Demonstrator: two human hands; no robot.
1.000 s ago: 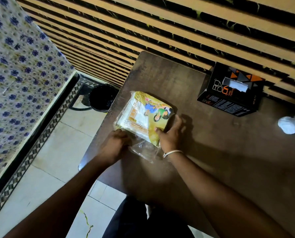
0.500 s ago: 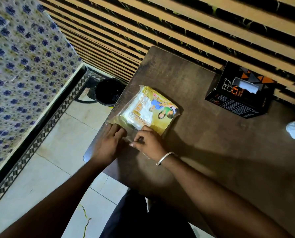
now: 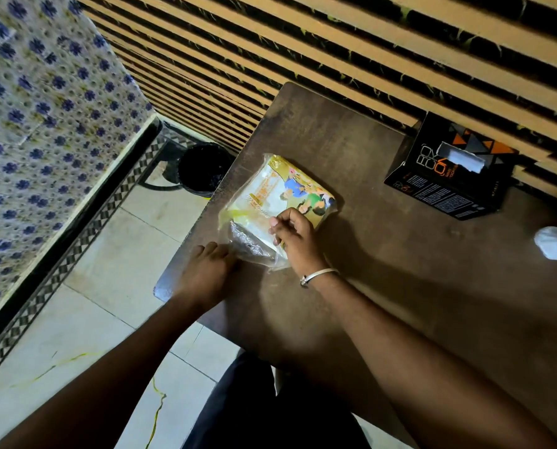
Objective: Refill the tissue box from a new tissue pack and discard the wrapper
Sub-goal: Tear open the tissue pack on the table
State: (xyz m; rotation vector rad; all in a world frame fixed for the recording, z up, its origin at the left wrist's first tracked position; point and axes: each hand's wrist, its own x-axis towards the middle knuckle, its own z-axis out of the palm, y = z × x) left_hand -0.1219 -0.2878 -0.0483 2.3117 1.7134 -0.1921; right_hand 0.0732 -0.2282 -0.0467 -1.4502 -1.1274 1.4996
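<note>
So the tissue pack [image 3: 280, 196] lies flat near the table's [image 3: 400, 286] left edge, yellow printed side up, its near end opened into loose clear plastic that shows the white tissues inside. The right hand [image 3: 298, 241] sits on top of the pack's near right corner, fingers curled and pinching the wrapper film there. The left hand [image 3: 205, 270] rests by the table's near left corner, fingers together and pressed down on the clear flap at the pack's open end; can't really tell if it's gripping the plastic or just holding it flat. A thin bangle [image 3: 319, 275] is on the right wrist. The black tissue box [image 3: 449, 176] stands at the far edge against the slatted wall, well apart from the pack, with a white tissue poking out of its top slot. On the floor just off the table's left edge there's a black bin [image 3: 202, 170].
</note>
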